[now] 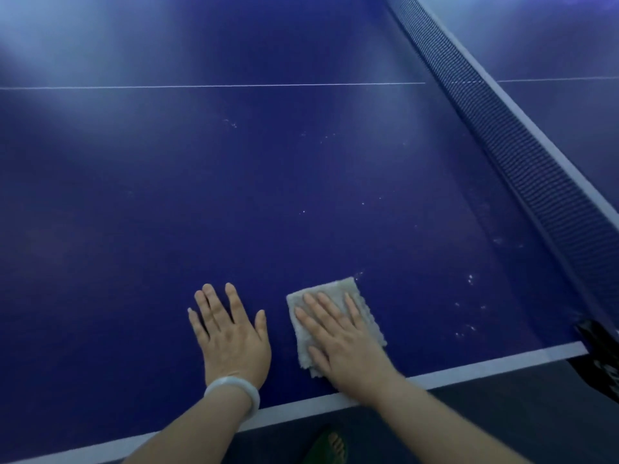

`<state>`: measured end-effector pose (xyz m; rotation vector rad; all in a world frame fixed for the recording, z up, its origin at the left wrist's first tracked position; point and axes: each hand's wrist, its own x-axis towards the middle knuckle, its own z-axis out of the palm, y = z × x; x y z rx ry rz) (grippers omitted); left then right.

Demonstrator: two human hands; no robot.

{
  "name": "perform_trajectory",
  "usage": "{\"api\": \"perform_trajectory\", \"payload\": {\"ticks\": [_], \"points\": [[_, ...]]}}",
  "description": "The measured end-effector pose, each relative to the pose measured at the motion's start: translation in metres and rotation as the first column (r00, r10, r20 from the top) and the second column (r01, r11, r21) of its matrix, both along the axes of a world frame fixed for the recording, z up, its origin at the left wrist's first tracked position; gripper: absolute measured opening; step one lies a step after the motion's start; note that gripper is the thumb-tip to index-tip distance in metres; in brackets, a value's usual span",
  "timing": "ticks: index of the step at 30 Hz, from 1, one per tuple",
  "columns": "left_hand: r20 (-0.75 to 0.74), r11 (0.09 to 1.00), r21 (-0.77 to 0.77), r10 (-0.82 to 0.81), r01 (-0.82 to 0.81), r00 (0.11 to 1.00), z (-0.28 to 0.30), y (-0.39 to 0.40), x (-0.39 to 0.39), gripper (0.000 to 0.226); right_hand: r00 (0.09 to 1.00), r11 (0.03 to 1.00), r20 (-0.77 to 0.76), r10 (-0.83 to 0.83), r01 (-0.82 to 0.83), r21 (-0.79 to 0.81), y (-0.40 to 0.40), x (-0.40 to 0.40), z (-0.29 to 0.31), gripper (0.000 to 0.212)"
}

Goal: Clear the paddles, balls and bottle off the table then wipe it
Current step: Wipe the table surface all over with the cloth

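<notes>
A folded grey-white cloth point(338, 289) lies on the blue table-tennis table point(234, 195) near its white front edge. My right hand point(338, 343) presses flat on the cloth with straight fingers. Just to its left, my left hand point(231, 333) rests flat on the bare table surface, fingers spread, with a pale bangle on the wrist. No paddles, balls or bottle are in view.
The dark net point(522, 155) with its white top band runs diagonally along the right, ending at a black clamp point(599, 349) on the table edge. Small white specks dot the surface near the net. Grey floor and a foot in a green sandal point(330, 445) show below.
</notes>
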<state>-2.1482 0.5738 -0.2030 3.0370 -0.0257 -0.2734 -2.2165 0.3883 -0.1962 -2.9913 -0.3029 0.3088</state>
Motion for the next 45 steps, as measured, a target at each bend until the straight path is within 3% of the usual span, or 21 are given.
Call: {"api": "perform_trajectory", "payload": {"ticks": [1, 3, 6, 7, 8, 10, 13, 15, 17, 18, 20, 21, 22, 23, 25, 28, 30, 32, 36, 41, 45], "points": [[-0.001, 1.000, -0.002, 0.001, -0.001, 1.000, 0.000, 0.000, 0.000, 0.077, 1.000, 1.000, -0.009, -0.002, 0.002, -0.017, -0.019, 0.011, -0.001, 0.060], [-0.003, 1.000, 0.016, 0.003, -0.003, 1.000, 0.000, 0.000, 0.000, 0.078, 0.967, 0.968, -0.055, -0.251, 0.250, -0.021, -0.061, 0.028, -0.002, 0.057], [0.000, 1.000, 0.028, 0.009, -0.009, 1.000, -0.001, 0.000, 0.000, 0.079, 0.654, 0.657, -0.069, -0.753, 0.752, -0.043, -0.095, 0.034, 0.001, 0.058], [-0.002, 0.999, 0.032, 0.011, -0.011, 1.000, -0.002, 0.000, 0.000, 0.079, 0.570, 0.572, -0.036, -0.821, 0.819, -0.049, -0.089, 0.032, 0.000, 0.059], [-0.004, 0.999, 0.037, 0.011, -0.011, 1.000, -0.002, 0.000, 0.000, 0.079, 0.544, 0.543, 0.009, -0.839, 0.838, -0.052, -0.074, 0.029, -0.002, 0.060], [-0.005, 0.999, 0.043, 0.011, -0.011, 1.000, -0.002, -0.001, 0.001, 0.079, 0.650, 0.652, 0.062, -0.757, 0.758, 0.002, -0.028, 0.020, -0.006, 0.061], [-0.008, 0.999, 0.034, 0.010, -0.010, 1.000, -0.002, -0.001, 0.001, 0.079, 0.938, 0.945, 0.117, -0.328, 0.324, 0.048, 0.019, 0.004, -0.010, 0.062], [-0.002, 0.999, 0.034, 0.011, -0.011, 1.000, -0.002, -0.001, 0.000, 0.079, 0.989, 0.996, 0.117, -0.087, 0.088, 0.004, -0.004, 0.010, -0.007, 0.060], [-0.003, 0.999, 0.038, 0.014, -0.014, 1.000, -0.002, 0.000, 0.000, 0.080, 0.979, 0.985, 0.130, -0.155, 0.163, -0.050, -0.048, 0.023, -0.008, 0.060], [-0.003, 0.999, 0.039, 0.014, -0.014, 1.000, -0.002, 0.000, 0.000, 0.080, 0.942, 0.943, 0.085, -0.325, 0.330, -0.039, -0.071, 0.030, -0.008, 0.060], [0.000, 0.999, 0.048, 0.012, -0.012, 1.000, -0.002, 0.000, 0.000, 0.079, 0.703, 0.704, -0.032, -0.710, 0.709, -0.038, -0.102, 0.042, -0.005, 0.061], [0.000, 0.999, 0.050, 0.013, -0.013, 1.000, -0.002, 0.000, 0.000, 0.079, 0.582, 0.583, -0.047, -0.812, 0.811, -0.042, -0.103, 0.046, -0.002, 0.061], [0.001, 0.999, 0.052, 0.015, -0.015, 1.000, -0.002, 0.000, 0.001, 0.079, 0.511, 0.513, -0.041, -0.858, 0.858, -0.033, -0.094, 0.048, -0.002, 0.061], [0.001, 0.999, 0.052, 0.017, -0.017, 1.000, -0.002, -0.001, 0.001, 0.079, 0.504, 0.504, -0.032, -0.863, 0.863, -0.015, -0.076, 0.049, -0.002, 0.061], [0.000, 0.998, 0.053, 0.015, -0.015, 1.000, -0.002, -0.001, 0.001, 0.080, 0.642, 0.642, 0.013, -0.766, 0.766, 0.024, -0.028, 0.039, -0.004, 0.061], [0.002, 0.999, 0.045, 0.011, -0.011, 1.000, -0.003, -0.001, 0.002, 0.079, 0.904, 0.907, 0.078, -0.421, 0.418, 0.057, 0.030, 0.000, -0.005, 0.061], [0.011, 0.999, 0.035, 0.008, -0.009, 1.000, -0.003, -0.001, 0.002, 0.079, 0.964, 0.967, 0.080, -0.253, 0.250, 0.043, 0.026, -0.026, -0.006, 0.061], [0.015, 0.999, 0.041, 0.011, -0.012, 1.000, -0.002, -0.001, 0.001, 0.079, 0.951, 0.953, 0.066, -0.303, 0.302, 0.026, -0.003, -0.047, -0.008, 0.060], [0.002, 0.999, 0.035, -0.003, 0.003, 1.000, 0.001, -0.001, 0.000, 0.077, 0.792, 0.793, 0.055, -0.607, 0.609, -0.014, -0.045, -0.062, -0.003, 0.062], [0.000, 0.999, -0.029, -0.038, 0.038, 0.999, 0.006, 0.000, 0.000, 0.071, 0.785, 0.787, 0.066, -0.616, 0.618, -0.001, -0.045, -0.062, -0.009, 0.062], [0.102, 0.924, -0.140, -0.344, 0.355, 0.934, 0.011, -0.031, -0.012, 0.062, 0.784, 0.786, 0.089, -0.615, 0.618, -0.013, -0.047, -0.064, -0.013, 0.061]]}}
